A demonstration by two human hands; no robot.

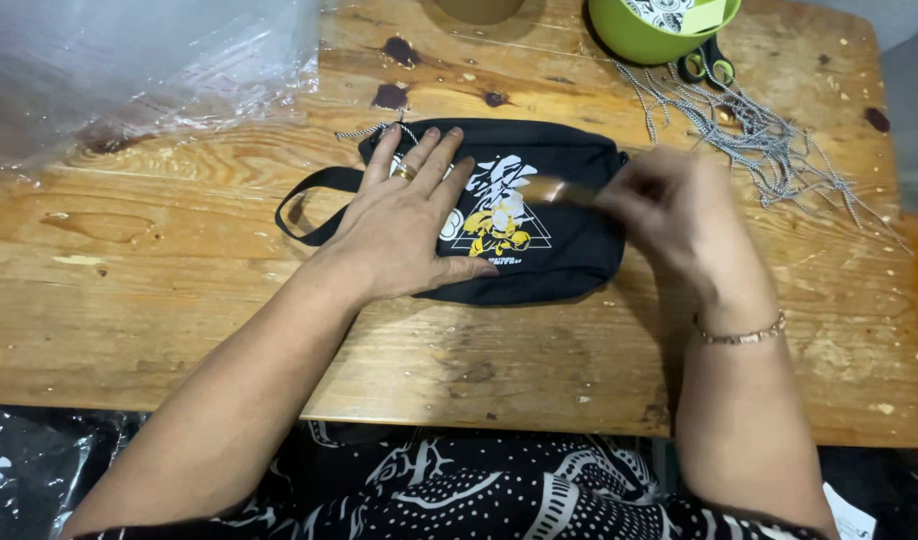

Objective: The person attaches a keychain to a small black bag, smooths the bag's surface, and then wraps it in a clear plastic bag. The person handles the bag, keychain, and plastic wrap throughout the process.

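While the left hand point(409, 225) lies flat, fingers spread, on the black pouch point(519, 215) lying mid-table point(179, 300), the right hand point(674, 215) blurs at its right end. Its grip cannot be told. The pouch looks flattened; plastic sheeting point(139, 70) sits unused.

Black fabric pouch point(519, 215) lies mid wooden desk point(129, 300). Left hand point(409, 215) flat on pouch's left half; right hand point(674, 215) at its right end. Green plastic bowl point(634, 35) behind; grey cord bundle point(769, 140) right; clear plastic sheet point(129, 70) back-left.
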